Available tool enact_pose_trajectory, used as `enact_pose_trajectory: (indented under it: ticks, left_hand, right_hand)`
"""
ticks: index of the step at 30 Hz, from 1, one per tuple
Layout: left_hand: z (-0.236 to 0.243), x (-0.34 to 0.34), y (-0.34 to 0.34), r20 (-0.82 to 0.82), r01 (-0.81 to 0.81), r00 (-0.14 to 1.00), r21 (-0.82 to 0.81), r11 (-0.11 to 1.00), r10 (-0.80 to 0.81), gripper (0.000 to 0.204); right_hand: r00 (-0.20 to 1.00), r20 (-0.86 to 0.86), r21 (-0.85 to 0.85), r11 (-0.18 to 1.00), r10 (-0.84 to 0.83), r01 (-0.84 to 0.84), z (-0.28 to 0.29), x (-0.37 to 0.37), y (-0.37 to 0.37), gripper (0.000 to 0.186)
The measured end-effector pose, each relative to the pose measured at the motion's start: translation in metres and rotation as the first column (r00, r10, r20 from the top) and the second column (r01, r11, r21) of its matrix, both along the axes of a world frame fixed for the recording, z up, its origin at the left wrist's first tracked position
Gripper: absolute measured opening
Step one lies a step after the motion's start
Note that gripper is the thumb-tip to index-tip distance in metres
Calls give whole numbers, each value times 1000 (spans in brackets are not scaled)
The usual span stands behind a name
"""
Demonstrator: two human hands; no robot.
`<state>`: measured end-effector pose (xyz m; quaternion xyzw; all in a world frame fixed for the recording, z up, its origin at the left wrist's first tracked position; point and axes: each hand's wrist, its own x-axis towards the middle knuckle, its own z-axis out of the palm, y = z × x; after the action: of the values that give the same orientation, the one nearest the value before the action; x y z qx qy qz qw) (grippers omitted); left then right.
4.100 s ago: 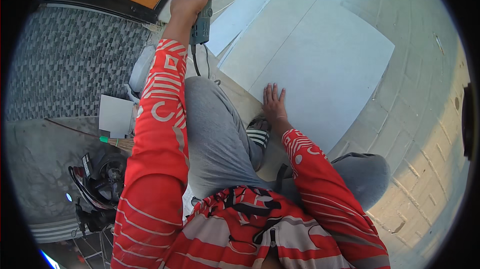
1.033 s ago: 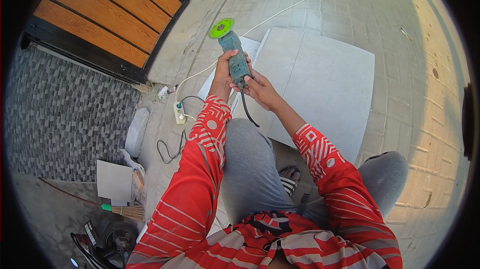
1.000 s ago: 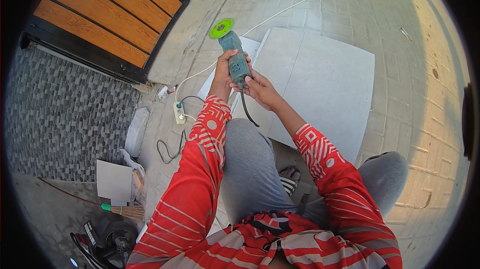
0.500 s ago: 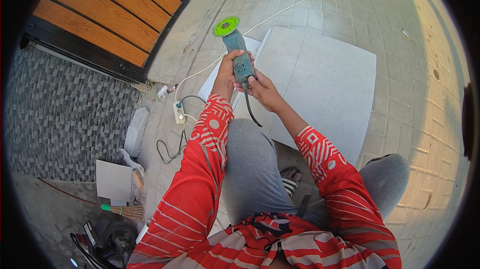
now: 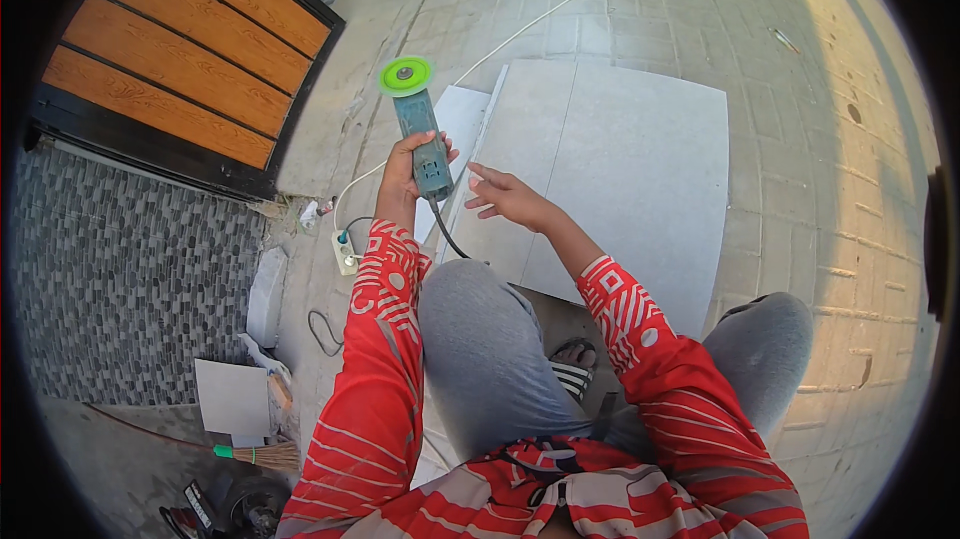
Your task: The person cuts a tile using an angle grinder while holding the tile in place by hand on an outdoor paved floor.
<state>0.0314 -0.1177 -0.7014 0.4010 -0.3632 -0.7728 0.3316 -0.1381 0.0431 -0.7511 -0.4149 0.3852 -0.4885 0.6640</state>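
Note:
An angle grinder [image 5: 425, 144] with a blue-green body is held up by my left hand [image 5: 404, 167], its fingers wrapped round the body. At the grinder's far end sits a bright green disc [image 5: 405, 77], facing up. From its near end a black cord hangs down toward my knee. My right hand [image 5: 508, 201] is off the tool, just to its right, with fingers apart and nothing in them. Beneath and beyond that hand lies a large pale grey tile [image 5: 640, 159] with a thin straight line across it. A narrower white piece [image 5: 462, 119] lies along its left edge.
A white power strip [image 5: 345, 253] with plugs lies left of my knee, and a pale cable [image 5: 560, 9] runs off to the far right. A wood-panelled gate [image 5: 180, 59], a tile offcut [image 5: 232, 397] and a broom [image 5: 265, 454] are at the left.
My right hand has let go of the grinder and opened beside it. My left hand still holds the tool, which has shifted left and slightly down in view.

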Motion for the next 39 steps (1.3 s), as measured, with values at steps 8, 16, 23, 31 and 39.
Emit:
enact_pose_trajectory:
  ticks: [8,16,23,31,39]
  left_hand:
    - [-35,72,6,418,126,905,-79,989,-82,44]
    - [-59,12,-27,609,231,786,-125,965,-110,43]
    - [-94,-131,-99,686,426,696,-159,891,-211,50]
    - [-136,-251,-150,615,448,743,-165,879,-264,49]
    - [-156,-307,-156,693,487,689,-227,843,-212,45]
  right_hand:
    - [-71,-913,-257,431,-401,865,-111,-200,82,52]
    - [-214,-943,-186,132,255,974,-128,-228,136,111]
    - [189,-982,181,165,-30,969,-123,-260,160,117]
    - [223,-974,214,159,-46,964,-126,-257,162,113]
    - [112,-992,101,187,-52,977,-124,-250,165,109]
